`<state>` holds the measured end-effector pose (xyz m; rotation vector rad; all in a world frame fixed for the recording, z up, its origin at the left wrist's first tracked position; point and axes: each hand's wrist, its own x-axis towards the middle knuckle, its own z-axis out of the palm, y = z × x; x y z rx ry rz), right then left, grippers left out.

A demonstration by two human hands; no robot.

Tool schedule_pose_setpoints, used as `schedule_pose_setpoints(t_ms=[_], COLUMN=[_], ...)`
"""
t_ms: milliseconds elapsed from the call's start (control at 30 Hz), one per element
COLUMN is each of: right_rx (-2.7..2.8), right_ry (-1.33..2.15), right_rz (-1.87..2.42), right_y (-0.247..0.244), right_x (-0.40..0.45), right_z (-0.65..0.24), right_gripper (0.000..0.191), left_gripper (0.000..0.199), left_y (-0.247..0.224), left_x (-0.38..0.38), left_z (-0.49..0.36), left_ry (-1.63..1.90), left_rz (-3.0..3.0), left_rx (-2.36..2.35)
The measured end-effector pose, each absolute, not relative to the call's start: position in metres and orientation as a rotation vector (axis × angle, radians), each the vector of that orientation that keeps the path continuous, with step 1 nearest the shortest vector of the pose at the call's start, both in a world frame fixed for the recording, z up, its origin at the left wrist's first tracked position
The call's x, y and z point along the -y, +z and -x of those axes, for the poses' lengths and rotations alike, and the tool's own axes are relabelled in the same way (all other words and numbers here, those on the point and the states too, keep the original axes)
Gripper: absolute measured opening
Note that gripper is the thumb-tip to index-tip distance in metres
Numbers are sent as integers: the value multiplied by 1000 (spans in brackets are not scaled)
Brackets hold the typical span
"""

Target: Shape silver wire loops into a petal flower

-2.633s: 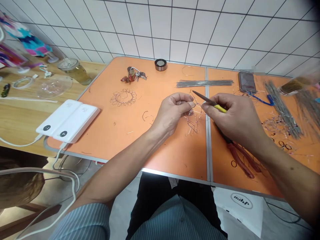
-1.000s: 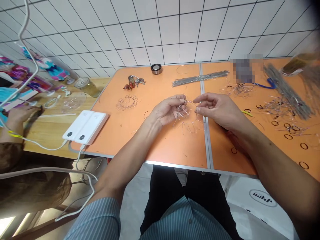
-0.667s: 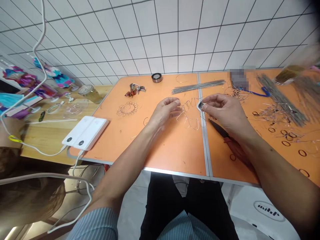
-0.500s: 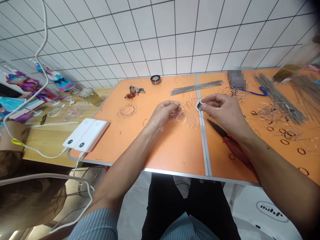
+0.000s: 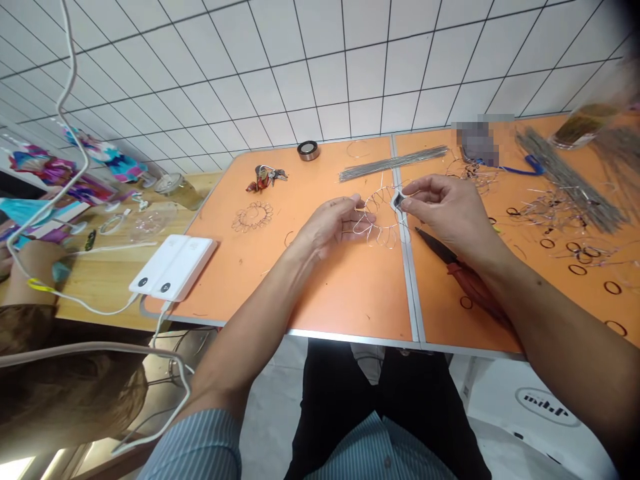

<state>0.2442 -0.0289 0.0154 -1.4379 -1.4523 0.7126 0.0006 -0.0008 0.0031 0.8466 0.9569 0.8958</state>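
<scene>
A wire ring with petal-like loops [image 5: 381,240] is held above the orange table's metal seam, between my two hands. My left hand [image 5: 327,227] grips its left side, thumb on top and the other fingers curled beneath. On the opposite side, my right hand [image 5: 445,207] pinches thumb and forefinger at the ring's edge. A small dark, pale-rimmed shape [image 5: 399,201] shows at those fingertips; whether it is held or part of the seam I cannot tell. Red-handled pliers [image 5: 473,290] lie under my right forearm. A similar looped wire ring [image 5: 253,217] lies flat to the left.
Straight wires [image 5: 393,163] lie behind my hands, with keys [image 5: 267,178] and a tape roll [image 5: 308,151] further left. Wire scraps [image 5: 547,203] and dark small rings [image 5: 577,269] spread rightward. A white power bank [image 5: 175,267] sits left; another person's arm [image 5: 37,270] is beyond.
The view has shifted slightly. My left fingers have spread a little along the wire ring, which now shows rounder and more open. Another person's arm has come into view at far left.
</scene>
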Motion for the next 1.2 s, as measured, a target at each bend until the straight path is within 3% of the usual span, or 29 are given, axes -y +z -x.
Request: schedule_pose_setpoints(t_ms=[167,467,833,1033,1200], right_rx=[1368,1223,1321,1463,1753], right_ry=[703,823,918,415,50], right_rz=[1413,1308,1306,1273,1105], right_y=[14,17,9,8,10], right_x=[26,26,24,23,35], right_z=[-243,-243,-245,-258,-255], right_gripper=[22,28,28,20,36], left_gripper=[48,13,10,11,13], left_y=[5,6,0,4,1], left_x=[1,6,1,-2,-1], left_z=[-1,-10,-7,-2,-2], left_ry=[901,918,993,1011,984], left_rz=[-833,-758,-789,-797,-828], left_rx=[-951,-904,-840,-840,-832])
